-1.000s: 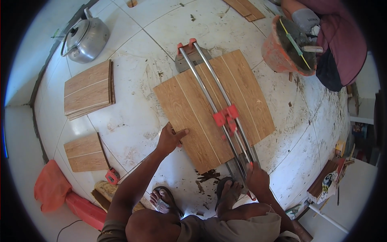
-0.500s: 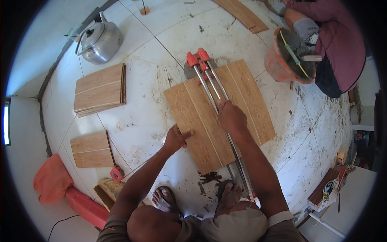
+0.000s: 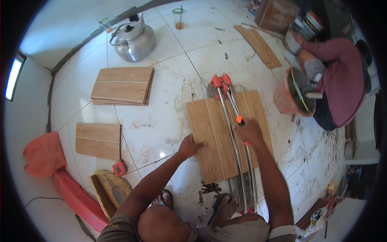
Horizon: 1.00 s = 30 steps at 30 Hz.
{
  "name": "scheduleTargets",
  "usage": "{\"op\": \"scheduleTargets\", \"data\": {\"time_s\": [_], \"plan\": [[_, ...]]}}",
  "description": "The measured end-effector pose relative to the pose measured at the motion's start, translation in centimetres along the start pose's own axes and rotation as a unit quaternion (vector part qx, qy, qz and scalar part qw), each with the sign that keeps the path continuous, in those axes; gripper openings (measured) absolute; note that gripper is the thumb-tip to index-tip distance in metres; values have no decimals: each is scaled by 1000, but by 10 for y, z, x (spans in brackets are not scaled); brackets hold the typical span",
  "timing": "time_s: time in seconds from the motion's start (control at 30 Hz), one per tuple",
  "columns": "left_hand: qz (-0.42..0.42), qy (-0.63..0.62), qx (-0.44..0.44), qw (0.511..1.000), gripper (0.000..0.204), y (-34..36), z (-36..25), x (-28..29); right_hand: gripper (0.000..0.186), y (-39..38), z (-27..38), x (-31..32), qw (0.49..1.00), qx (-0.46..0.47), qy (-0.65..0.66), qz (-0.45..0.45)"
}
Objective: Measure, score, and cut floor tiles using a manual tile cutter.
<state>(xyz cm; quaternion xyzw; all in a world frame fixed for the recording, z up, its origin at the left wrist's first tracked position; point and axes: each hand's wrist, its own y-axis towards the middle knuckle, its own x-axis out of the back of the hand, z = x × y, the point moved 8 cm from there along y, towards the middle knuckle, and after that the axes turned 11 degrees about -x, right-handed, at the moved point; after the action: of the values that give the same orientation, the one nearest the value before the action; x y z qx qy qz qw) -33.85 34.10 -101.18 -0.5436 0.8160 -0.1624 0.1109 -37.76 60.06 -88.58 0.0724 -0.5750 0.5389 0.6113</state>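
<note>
A wood-patterned tile (image 3: 204, 161) lies at an angle on a tile cutter, beneath its two steel rails (image 3: 225, 121). The red sliding head (image 3: 222, 80) sits at the far end of the rails. My left hand (image 3: 188, 147) grips the tile's left edge, thumb on top. My right hand (image 3: 248, 131) is closed around the cutter's lever handle (image 3: 240, 120), above the right half of the tile, with the arm stretched forward.
At left are a tile stack (image 3: 119, 84), smaller tile pieces (image 3: 96, 139), a tape measure (image 3: 119, 168), an orange cloth (image 3: 42, 151) and a kettle (image 3: 132, 44). At right, a person (image 3: 338, 80) crouches beside a bucket of grey mix (image 3: 284, 101). Narrow strips (image 3: 258, 46) lie beyond.
Since a second ago, the red head has slid to the far end and my right hand has moved forward with the lever. My view has tilted up, showing more of the far floor.
</note>
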Motion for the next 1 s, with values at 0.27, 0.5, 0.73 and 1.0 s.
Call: {"op": "scheduleTargets", "data": {"time_s": [0.27,0.5,0.73,1.0], "plan": [[-22,-3,-43,999,48,-1,12,4,19,9,-37,-44,931,-56,279,230],[-14,16,-30,999,51,-10,8,10,13,15,-38,-50,941,-69,259,208],[-15,-4,-51,999,44,-1,13,3,31,-7,-10,4,995,28,80,45],[-95,-96,-67,989,36,-29,26,19,46,-161,-134,0,982,-69,-91,148]]}}
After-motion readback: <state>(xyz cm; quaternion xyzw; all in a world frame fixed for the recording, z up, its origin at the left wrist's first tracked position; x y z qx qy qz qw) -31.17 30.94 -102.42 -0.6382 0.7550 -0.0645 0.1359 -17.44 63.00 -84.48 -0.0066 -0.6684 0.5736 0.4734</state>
